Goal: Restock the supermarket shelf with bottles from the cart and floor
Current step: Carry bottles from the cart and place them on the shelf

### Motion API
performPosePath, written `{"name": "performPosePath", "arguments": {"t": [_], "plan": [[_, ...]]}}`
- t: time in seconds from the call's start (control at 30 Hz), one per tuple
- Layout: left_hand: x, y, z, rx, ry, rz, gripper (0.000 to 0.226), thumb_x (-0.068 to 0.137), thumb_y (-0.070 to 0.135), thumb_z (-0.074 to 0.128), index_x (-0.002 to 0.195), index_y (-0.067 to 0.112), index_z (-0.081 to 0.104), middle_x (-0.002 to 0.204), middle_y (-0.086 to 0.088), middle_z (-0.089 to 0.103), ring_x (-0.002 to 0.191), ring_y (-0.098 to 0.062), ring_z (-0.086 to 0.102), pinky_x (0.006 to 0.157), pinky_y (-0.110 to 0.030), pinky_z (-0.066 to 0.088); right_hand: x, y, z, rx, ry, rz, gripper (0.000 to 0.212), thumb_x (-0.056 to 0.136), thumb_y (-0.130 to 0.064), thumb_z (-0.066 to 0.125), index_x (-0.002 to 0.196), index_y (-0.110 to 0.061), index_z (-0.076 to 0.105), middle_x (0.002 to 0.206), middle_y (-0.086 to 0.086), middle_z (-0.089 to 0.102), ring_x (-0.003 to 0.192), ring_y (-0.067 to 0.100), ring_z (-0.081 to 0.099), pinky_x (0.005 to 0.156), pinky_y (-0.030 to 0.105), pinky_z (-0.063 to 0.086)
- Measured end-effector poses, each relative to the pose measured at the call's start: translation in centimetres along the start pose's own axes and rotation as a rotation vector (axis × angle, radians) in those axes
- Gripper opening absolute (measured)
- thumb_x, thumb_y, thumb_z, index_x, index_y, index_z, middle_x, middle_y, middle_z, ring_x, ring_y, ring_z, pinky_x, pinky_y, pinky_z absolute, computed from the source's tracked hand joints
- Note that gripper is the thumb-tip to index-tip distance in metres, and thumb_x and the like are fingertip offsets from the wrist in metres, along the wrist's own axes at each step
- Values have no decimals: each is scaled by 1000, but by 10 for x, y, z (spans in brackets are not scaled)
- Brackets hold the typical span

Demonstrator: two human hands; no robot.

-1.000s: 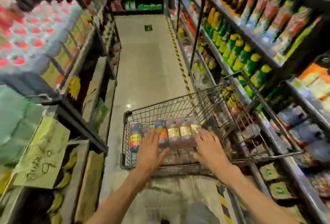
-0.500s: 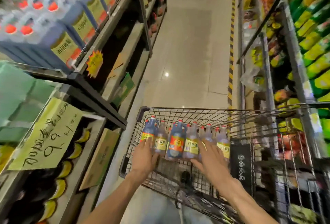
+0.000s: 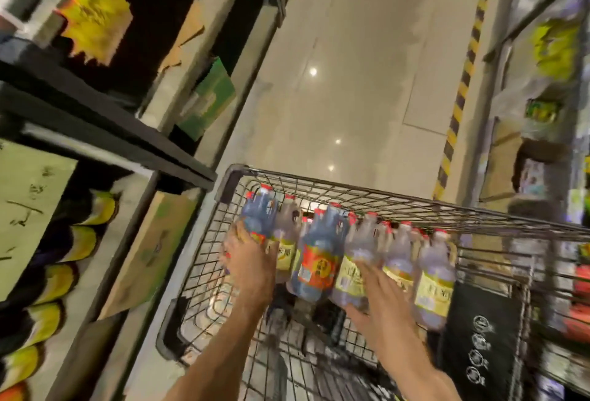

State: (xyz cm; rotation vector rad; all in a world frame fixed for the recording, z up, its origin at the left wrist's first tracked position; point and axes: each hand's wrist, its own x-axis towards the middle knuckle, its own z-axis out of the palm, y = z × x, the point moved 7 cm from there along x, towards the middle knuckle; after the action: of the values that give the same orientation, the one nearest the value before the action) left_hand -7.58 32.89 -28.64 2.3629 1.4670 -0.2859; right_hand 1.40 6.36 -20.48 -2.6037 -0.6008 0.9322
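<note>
Supermarket aisle, pale tiled floor (image 3: 360, 58) runs open up the middle, hazard stripe (image 3: 463, 81) along its right edge. Wire cart (image 3: 415, 205) sits at the near end of the aisle, its left corner just beside the dark edge of the left shelf (image 3: 105, 132), little gap there; right side of cart close to the right shelving (image 3: 549, 49), blurred. Floor beyond the cart's far rim is free.

Bottles (image 3: 319, 257) with red caps stand packed in a row across the cart, upright to slightly tilted, yellow and red labels. Left hand (image 3: 252, 260) reaches into the cart, fingers curled round the leftmost bottle's lower part, grasping it. Right hand (image 3: 380, 292) lies against the bottles in the middle-right of the row, fingers straight and spread, thumb low under a bottle, not clenched.

Left side: paper sign (image 3: 28, 205) with handwriting, dark yellow-capped bottles (image 3: 73, 241) lying on the low shelf, flat cardboard (image 3: 150, 253) leaning between shelf and cart, yellow star tag (image 3: 92, 14) higher up, green box (image 3: 207, 100). Black panel (image 3: 479, 330) with white icons on cart's near right
</note>
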Motion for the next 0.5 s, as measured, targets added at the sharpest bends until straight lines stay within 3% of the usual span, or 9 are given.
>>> {"name": "performPosePath", "arguments": {"t": [0.1, 0.2, 0.3, 0.4, 0.5], "plan": [[6, 3, 14, -17, 100, -101, 106, 69, 47, 85, 153, 8, 33, 150, -20, 43, 137, -40, 41, 112, -59, 30, 9, 6, 15, 55, 9, 4, 75, 89, -46, 72, 153, -19, 43, 148, -2, 50, 136, 23, 49, 111, 37, 40], [20, -5, 24, -41, 74, -176, 110, 71, 47, 86, 156, 7, 28, 150, -25, 37, 138, -45, 34, 112, -59, 29, 14, 6, 21, 58, 5, -24, 73, 94, -48, 66, 156, -24, 36, 150, -9, 44, 137, 13, 42, 115, 31, 36], [14, -6, 16, -68, 122, -95, 103, 68, 48, 88, 148, 10, 34, 142, -22, 41, 132, -44, 38, 104, -59, 39, 18, 4, 19, 87, 11, -1, 69, 95, -47, 65, 155, -31, 32, 143, -13, 44, 131, 9, 41, 109, 33, 41], [-3, -3, 2, -173, 155, 43, 92, 65, 35, 92, 139, 11, 44, 136, -16, 43, 124, -34, 41, 93, -52, 51, 29, -1, 17, 81, 44, 33, 66, 95, -44, 66, 152, -31, 35, 133, -10, 47, 125, 13, 45, 101, 30, 45], [-11, -6, -5, -182, 85, 131, 91, 62, 30, 94, 136, 13, 45, 135, -14, 42, 122, -31, 42, 85, -48, 56, 46, -9, 21, 114, 66, 68, 67, 94, -48, 66, 152, -28, 36, 129, -7, 46, 125, 15, 47, 98, 31, 47]]}}
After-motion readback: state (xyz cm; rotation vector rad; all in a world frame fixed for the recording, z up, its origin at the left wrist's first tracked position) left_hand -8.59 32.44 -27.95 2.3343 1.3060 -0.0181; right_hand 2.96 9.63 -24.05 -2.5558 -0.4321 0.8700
